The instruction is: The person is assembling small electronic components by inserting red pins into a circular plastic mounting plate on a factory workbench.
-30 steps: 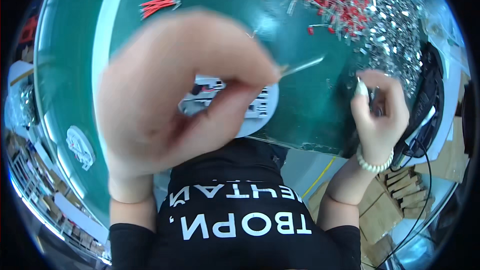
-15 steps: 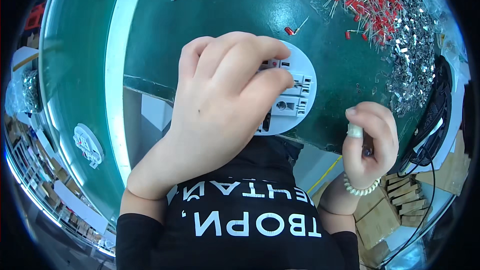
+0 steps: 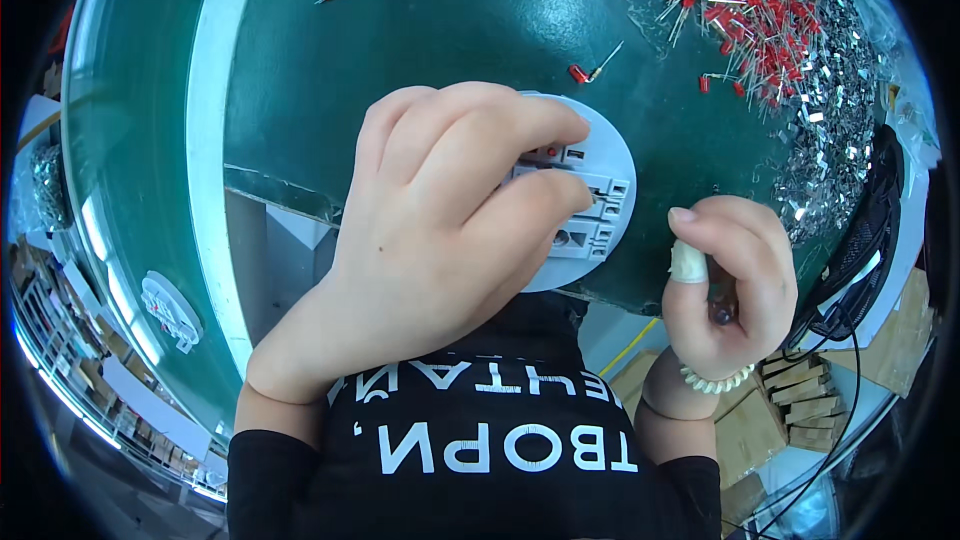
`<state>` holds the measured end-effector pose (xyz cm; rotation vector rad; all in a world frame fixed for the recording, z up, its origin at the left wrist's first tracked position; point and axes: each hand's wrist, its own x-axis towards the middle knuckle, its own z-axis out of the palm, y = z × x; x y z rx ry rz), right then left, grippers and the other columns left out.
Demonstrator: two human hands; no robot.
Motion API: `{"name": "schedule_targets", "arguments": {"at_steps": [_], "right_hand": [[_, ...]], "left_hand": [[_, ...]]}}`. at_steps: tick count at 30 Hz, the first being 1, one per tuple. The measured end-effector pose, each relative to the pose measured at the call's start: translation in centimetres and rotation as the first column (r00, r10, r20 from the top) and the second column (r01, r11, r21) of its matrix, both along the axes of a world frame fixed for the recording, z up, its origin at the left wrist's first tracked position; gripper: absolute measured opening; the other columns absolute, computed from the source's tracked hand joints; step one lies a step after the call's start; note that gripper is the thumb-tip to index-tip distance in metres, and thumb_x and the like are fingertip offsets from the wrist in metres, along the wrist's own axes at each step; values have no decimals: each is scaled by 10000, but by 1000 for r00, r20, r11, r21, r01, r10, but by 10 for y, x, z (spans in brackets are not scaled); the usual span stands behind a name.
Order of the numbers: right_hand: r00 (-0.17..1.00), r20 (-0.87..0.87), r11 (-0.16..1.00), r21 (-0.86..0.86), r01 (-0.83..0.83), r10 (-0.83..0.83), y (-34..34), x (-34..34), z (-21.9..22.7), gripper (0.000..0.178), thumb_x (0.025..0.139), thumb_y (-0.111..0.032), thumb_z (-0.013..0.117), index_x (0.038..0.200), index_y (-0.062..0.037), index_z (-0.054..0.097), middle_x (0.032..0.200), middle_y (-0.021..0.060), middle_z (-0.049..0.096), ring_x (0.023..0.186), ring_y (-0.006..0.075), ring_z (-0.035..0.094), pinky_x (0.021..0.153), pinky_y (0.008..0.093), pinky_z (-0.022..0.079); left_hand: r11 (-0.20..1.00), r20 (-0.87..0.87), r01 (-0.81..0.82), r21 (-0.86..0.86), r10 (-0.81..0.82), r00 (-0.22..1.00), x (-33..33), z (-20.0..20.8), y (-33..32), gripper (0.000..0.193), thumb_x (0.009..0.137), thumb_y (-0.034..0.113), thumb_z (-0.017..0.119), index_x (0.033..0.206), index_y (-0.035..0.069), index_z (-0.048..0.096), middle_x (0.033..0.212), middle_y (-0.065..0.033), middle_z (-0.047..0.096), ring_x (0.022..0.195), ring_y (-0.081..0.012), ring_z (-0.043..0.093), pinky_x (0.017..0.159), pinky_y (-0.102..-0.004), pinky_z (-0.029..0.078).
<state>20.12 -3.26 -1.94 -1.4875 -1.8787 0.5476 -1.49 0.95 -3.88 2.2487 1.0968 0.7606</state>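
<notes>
Round pale-grey plastic base (image 3: 614,165) lies at the near edge of our worktop (image 3: 450,35), partly beneath our left hand (image 3: 430,205). Thumb and forefinger stand parted over it — whether they grip anything, we cannot tell. Our right hand (image 3: 750,275), to its right, curls loosely round small dark glinting pieces (image 3: 724,314). Just beyond the base — one red-bodied, wire-leaded component (image 3: 579,74).

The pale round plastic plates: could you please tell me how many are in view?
2: one plate partly covered by the left hand; a second plate on the green surface at left. More may be hidden.
</notes>
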Motion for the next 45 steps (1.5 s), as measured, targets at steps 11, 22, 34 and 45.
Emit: {"name": "schedule_targets", "arguments": {"at_steps": [11, 22, 34, 45], "right_hand": [[997, 13, 994, 73, -78, 77, 5, 7, -4, 414, 553, 31, 636, 940, -92, 715, 834, 57, 687, 619, 168, 582, 537, 292, 386], [999, 36, 1000, -10, -28, 28, 2, 3, 1, 399, 583, 43, 674, 958, -92, 707, 860, 45, 706, 582, 146, 557, 531, 278, 374], [954, 237, 977, 65, -202, 182, 9, 11, 2, 374, 632, -33, 752, 989, -135, 703, 920, 6, 710, 638, 150, 578, 574, 282, 391], [912, 359, 971, 63, -232, 195, 20, 6, 8, 293, 635, -70, 745, 912, -163, 719, 912, -5, 699, 639, 137, 567, 576, 286, 386]], "left_hand": [[998, 33, 67, -7, -67, 997, -5, -7, 5, 269, 650, 31, 750, 895, 121, 686, 1123, -65, 640, 1001, -276, 594, 906, -430, 450], [997, -56, 46, -61, -49, 997, -2, 4, 4, 269, 670, 30, 760, 910, 125, 684, 1163, -80, 631, 1046, -279, 592, 956, -466, 440], [991, 127, -6, -136, 23, 992, 0, -8, 0, 279, 658, -63, 723, 889, 82, 667, 1205, -116, 610, 1061, -295, 581, 917, -388, 477], [993, 37, -40, -107, 44, 998, 3, -4, -2, 248, 656, -5, 738, 869, 100, 667, 1206, -98, 618, 1055, -281, 579, 987, -445, 412]]}}
